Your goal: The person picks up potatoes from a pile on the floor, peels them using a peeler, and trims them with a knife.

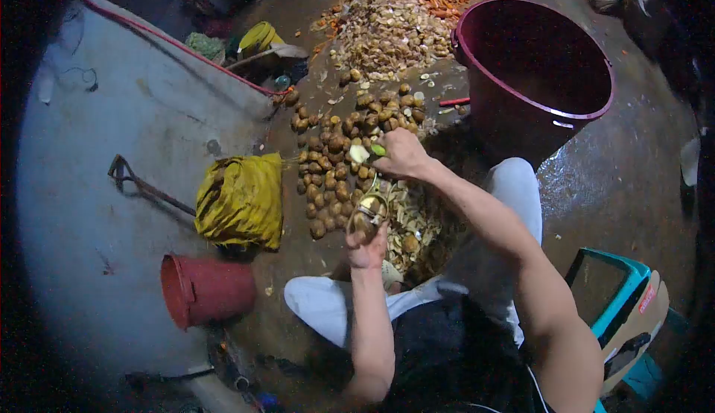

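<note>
A black top (454,361) and light-grey trousers (519,197) were worn with forearms (372,312) bare, while a thin white cord (537,391) ran along the top's right side.

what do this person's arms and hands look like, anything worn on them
Both the left hand and right hand are bare, with no gloves. No sleeve covers either forearm, and no watch or bracelet shows at the wrists. Beyond the arms, the person wears a dark top and pale trousers.
</note>
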Tool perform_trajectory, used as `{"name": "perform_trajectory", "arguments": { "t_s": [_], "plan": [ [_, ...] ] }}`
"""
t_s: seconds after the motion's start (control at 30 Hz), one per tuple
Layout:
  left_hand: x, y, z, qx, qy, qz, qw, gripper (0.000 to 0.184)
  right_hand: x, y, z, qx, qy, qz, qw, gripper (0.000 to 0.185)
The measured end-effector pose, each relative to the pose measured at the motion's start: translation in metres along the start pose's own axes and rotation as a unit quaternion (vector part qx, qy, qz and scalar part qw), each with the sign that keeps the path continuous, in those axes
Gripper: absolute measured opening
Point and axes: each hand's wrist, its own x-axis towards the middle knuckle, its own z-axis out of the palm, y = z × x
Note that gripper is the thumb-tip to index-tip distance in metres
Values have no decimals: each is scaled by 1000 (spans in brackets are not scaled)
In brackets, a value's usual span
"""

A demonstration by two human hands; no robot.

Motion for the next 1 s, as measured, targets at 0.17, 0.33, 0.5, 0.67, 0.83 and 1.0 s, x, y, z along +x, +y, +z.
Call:
{"name": "perform_trajectory", "arguments": {
  "t_s": [0.17,0.33,0.5,0.67,0.83,1.0],
  "plan": [
    [3,-6,-12,44,17,34,998,70,0,2,1,7,-4,-1,1000,32],
    [-2,4,-9,53,-65,67,994,79,7,27,-13,-55,58,77,994,31],
    [-3,11,-5,-66,-13,37,997,80,3,0,-15,33,61,-5,998,24],
    [-4,3,-12,-44,27,-32,998,78,2,8,-13,-31,43,-1,999,29],
    [-2,14,1,-40,-67,13,997,79,7,23,-3,20,83,-28,996,27],
    [1,15,10,169,-132,-4,977,79,-6,-2,-15,18,12,-41,999,28]
  ]
}}
